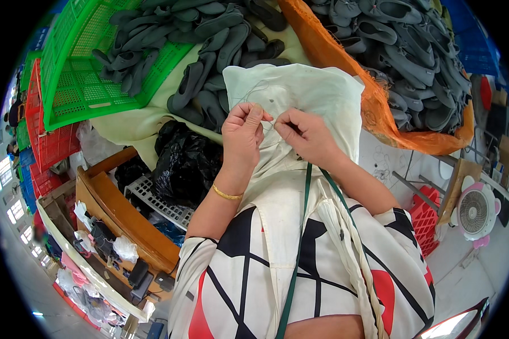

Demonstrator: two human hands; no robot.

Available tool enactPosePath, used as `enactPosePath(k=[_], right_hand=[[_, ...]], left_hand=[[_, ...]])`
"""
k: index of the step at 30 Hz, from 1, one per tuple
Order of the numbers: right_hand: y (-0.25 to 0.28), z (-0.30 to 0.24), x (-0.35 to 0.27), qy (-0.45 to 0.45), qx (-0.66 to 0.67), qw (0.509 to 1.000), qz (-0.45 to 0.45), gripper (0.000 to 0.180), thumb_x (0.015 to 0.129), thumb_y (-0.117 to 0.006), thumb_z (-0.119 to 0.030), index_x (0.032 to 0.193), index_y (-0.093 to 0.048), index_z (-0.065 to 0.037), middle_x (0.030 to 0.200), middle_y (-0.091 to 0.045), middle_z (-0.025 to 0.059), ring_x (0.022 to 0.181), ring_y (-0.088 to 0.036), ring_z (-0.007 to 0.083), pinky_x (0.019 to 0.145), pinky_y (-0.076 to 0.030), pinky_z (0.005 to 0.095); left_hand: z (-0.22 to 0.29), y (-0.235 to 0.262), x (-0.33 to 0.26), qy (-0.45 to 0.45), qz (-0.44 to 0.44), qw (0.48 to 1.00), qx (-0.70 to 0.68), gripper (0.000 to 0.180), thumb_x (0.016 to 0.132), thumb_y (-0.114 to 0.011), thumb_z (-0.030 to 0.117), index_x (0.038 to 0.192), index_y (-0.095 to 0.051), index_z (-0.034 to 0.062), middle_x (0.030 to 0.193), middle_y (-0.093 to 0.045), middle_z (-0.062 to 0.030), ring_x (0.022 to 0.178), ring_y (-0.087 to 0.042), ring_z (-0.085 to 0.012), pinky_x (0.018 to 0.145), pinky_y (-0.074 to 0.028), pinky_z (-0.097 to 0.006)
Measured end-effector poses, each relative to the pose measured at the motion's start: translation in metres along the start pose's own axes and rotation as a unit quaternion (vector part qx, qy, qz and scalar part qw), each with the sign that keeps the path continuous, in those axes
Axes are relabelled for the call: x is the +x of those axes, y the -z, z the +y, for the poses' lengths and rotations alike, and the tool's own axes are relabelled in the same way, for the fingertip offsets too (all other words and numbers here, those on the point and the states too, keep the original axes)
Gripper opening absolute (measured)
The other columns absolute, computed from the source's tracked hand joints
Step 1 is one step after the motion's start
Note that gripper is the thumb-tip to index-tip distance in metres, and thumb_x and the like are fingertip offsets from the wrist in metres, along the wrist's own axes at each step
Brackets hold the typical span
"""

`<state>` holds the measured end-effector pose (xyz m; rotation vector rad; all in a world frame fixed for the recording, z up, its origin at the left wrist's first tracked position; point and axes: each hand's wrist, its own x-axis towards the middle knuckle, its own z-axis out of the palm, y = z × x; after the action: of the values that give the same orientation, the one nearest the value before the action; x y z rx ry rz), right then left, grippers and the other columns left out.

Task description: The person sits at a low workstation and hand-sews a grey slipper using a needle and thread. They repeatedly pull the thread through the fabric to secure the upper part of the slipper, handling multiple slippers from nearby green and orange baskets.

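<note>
Both the left hand (243, 133) and right hand (305, 135) pinch thin thread (254, 90) against the soft, limp cream cloth (300, 96), with grey shoes (209, 85) at eleven o'clock.

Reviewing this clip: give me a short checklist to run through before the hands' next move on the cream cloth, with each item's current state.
1. Left hand grips the cream cloth: ok, fingers pinched on a fold.
2. Right hand on the cloth: ok, fingertips pressed to it beside the left.
3. Thin thread visible: ok, a loop lies above the left hand.
4. Needle held: cannot tell, too small.
5. Grey shoe uppers clear of the hands: ok, apart, behind the cloth.
</note>
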<state>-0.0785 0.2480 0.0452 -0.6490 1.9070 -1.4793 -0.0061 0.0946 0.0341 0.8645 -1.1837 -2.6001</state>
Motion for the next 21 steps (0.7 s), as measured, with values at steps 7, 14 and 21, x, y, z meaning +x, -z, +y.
enactPosePath(k=[7, 14, 21], right_hand=[[-0.006, 0.003, -0.003, 0.105, -0.036, 0.991, 0.070, 0.006, 0.092, -0.062, -0.005, 0.090, -0.058, -0.001, 0.075, -0.058, 0.0104, 0.065, -0.053, 0.0187, 0.062, -0.046, 0.0298], [-0.004, 0.016, -0.001, 0.103, -0.054, 0.991, 0.070, 0.008, 0.092, -0.064, -0.009, 0.094, -0.061, -0.002, 0.077, -0.059, 0.0075, 0.064, -0.052, 0.0171, 0.062, -0.045, 0.0283], [0.002, 0.019, 0.002, -0.105, 0.196, 0.975, 0.009, 0.015, 0.095, -0.065, -0.018, 0.098, -0.062, -0.004, 0.077, -0.054, -0.0073, 0.065, -0.044, 0.0012, 0.057, -0.038, 0.0200]], left_hand=[[-0.004, 0.002, 0.001, 0.015, -0.018, 1.000, -0.016, 0.011, 0.097, -0.063, 0.015, 0.092, -0.058, 0.0064, 0.080, -0.066, -0.0059, 0.046, -0.035, -0.0020, 0.042, -0.026, -0.018], [-0.004, 0.006, 0.000, 0.079, -0.005, 0.997, 0.012, 0.012, 0.097, -0.064, 0.017, 0.094, -0.059, 0.0073, 0.083, -0.066, -0.0051, 0.049, -0.040, -0.0023, 0.043, -0.029, -0.018], [-0.004, -0.001, 0.002, 0.054, 0.003, 0.999, -0.010, 0.013, 0.095, -0.067, 0.018, 0.096, -0.061, 0.0069, 0.097, -0.068, -0.0039, 0.058, -0.049, -0.0041, 0.049, -0.041, -0.020]])
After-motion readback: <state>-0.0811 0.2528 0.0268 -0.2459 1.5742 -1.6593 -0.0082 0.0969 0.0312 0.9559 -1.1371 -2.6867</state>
